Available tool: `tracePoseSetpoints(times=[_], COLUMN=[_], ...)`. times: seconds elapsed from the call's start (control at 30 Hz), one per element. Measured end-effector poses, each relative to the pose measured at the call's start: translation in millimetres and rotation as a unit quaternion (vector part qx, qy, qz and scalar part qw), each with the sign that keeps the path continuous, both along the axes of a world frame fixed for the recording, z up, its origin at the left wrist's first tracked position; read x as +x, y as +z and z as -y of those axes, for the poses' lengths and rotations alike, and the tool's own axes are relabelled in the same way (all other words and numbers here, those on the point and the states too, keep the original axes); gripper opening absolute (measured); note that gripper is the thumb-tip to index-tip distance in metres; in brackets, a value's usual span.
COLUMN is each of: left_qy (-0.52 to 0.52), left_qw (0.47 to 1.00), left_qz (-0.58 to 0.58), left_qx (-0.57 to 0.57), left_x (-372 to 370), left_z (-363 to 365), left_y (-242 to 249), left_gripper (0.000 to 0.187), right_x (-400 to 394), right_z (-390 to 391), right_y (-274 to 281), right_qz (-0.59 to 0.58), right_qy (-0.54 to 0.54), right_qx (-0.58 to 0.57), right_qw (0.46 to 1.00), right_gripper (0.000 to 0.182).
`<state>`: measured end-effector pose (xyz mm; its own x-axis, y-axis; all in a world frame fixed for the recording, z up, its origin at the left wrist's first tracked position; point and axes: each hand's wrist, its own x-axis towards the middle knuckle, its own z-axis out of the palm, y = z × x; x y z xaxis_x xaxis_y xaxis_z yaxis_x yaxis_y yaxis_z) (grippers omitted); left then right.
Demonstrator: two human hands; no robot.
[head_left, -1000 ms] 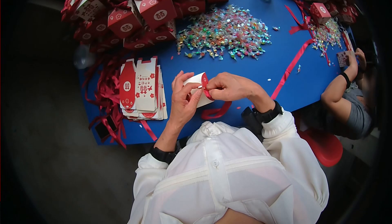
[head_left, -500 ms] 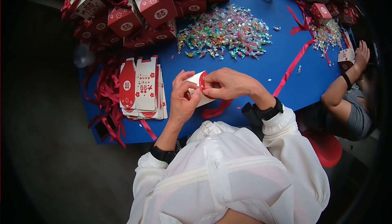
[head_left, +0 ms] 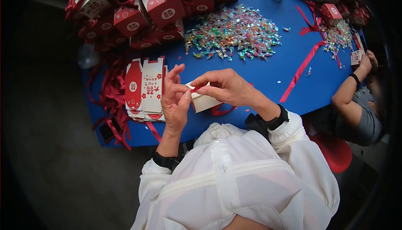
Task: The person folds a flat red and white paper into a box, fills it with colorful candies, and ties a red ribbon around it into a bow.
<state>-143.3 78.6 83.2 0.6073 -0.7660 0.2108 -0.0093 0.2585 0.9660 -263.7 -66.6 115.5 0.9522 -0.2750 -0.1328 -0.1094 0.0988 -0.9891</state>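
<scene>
Over the near part of the table I hold a small white and red cardboard gift box (head_left: 205, 103), its cream side turned up toward me. My left hand (head_left: 175, 104) pinches its left edge between thumb and index finger, with the other fingers raised. My right hand (head_left: 230, 88) is closed over the upper edge, thumb and index finger at a bit of red by the flap. The fingers hide part of that flap. Behind the box a red ribbon (head_left: 222, 111) lies on the table. To the left is a stack of flat printed box blanks (head_left: 151, 86).
Finished red boxes (head_left: 163, 12) are piled at the back left. A heap of wrapped candies (head_left: 236, 33) covers the blue table's (head_left: 259, 73) middle. Loose ribbons (head_left: 112, 85) hang at the left edge. At right, a co-worker's hands (head_left: 368, 62) hold another box beside more candies (head_left: 337, 35).
The box has turned so its cream side shows and its red flap is mostly out of sight. My right hand shifted slightly left. The co-worker's hands came together at their box.
</scene>
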Motion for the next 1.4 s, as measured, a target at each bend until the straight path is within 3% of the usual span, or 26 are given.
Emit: tracePoseSetpoints(times=[0.17,0.23,0.27,0.33,0.43,0.5,0.57,0.63,0.83,1.4], left_qy=[-0.021,-0.025,-0.025,-0.023,-0.043,-0.056,-0.068,-0.072,-0.074,-0.087], left_qw=[0.999,0.986,0.986,0.95,0.919,0.928,0.936,0.964,0.984,0.981], left_qz=[0.041,0.143,0.143,0.233,0.282,0.25,0.217,0.108,-0.014,0.005], left_qx=[-0.006,0.085,0.085,0.205,0.273,0.271,0.268,0.233,0.164,0.171], left_x=[6,8,8,5,2,5,6,6,3,6], left_z=[-7,-14,-17,-25,-32,-35,-38,-38,-41,-41], left_y=[0,2,2,3,5,0,-3,-5,-12,-12], left_gripper=[0.011,0.033,0.033,0.056,0.065,0.064,0.062,0.06,0.057,0.058], right_x=[1,0,-1,-2,-2,2,5,7,9,15], right_z=[-5,-6,-5,-5,-8,-12,-15,-16,-16,-24], right_y=[-6,-8,-9,-12,-16,-17,-20,-21,-22,-19], right_qz=[0.028,0.039,0.012,-0.015,-0.042,-0.033,-0.038,-0.041,-0.063,-0.072], right_qy=[-0.009,-0.024,-0.03,-0.036,-0.028,-0.02,-0.015,-0.01,0.014,0.012], right_qx=[-0.004,-0.008,-0.015,-0.021,-0.047,-0.108,-0.126,-0.143,-0.191,-0.245], right_qw=[1.0,0.999,0.999,0.999,0.998,0.993,0.991,0.989,0.979,0.967], right_gripper=[0.017,0.017,0.017,0.017,0.019,0.02,0.019,0.019,0.02,0.019])
